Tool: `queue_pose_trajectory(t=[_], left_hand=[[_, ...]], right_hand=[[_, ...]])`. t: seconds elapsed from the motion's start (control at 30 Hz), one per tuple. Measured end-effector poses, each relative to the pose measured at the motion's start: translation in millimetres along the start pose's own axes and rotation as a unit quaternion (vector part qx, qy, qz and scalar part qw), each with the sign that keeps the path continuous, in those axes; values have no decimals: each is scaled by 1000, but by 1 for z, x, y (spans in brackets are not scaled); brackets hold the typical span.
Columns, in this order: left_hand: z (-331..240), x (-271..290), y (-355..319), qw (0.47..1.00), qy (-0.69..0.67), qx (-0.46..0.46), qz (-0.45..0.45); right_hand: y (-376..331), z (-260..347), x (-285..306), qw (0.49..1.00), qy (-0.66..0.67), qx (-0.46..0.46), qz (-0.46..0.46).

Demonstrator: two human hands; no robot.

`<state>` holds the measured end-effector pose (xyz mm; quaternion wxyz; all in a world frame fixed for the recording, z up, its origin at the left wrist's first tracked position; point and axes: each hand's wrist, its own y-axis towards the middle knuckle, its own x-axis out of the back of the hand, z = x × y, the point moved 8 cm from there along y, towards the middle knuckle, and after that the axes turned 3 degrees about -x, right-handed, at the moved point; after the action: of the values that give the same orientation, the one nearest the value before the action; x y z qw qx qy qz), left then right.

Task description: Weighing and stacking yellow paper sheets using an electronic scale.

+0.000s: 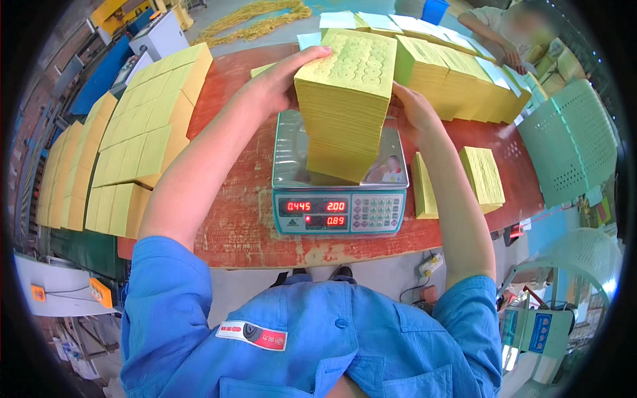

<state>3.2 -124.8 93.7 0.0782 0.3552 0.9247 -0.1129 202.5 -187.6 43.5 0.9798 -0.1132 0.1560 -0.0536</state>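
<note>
A tall stack of yellow paper sheets [345, 113], its top sheet stamped with rows of round marks, stands over the steel pan of a digital scale [285, 156]. Near the top its layers sit slightly offset from those below. My left hand [282, 81] grips the stack's upper left side, thumb over the top edge. On the opposite side my right hand [417, 109] presses against the paper, its fingertips partly hidden behind the stack. Red digits glow on the scale's front panel [312, 214], beside a keypad. Whether the stack rests fully on the pan, I cannot tell.
Two shorter yellow paper stacks [483, 178] stand right of the scale on the worn red table [232, 225]. Rows of yellow stacks [142, 126] fill the left side. More stacks [444, 73] line the back, where another person [507, 40] sits. A green perforated chair [574, 142] is at right.
</note>
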Motion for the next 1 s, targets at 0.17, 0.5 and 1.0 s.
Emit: queue_pose_trajectory(t=[0.17,0.5,1.0], left_hand=[[3,-1,-2,1000,-9,9,5],[4,3,3,999,32,-40,2],[0,4,-7,999,-8,-42,-27]], right_hand=[[-6,1,-6,999,-14,9,-37],[-10,-3,0,995,-64,32,-75],[-5,-3,-1,988,-102,54,-101]])
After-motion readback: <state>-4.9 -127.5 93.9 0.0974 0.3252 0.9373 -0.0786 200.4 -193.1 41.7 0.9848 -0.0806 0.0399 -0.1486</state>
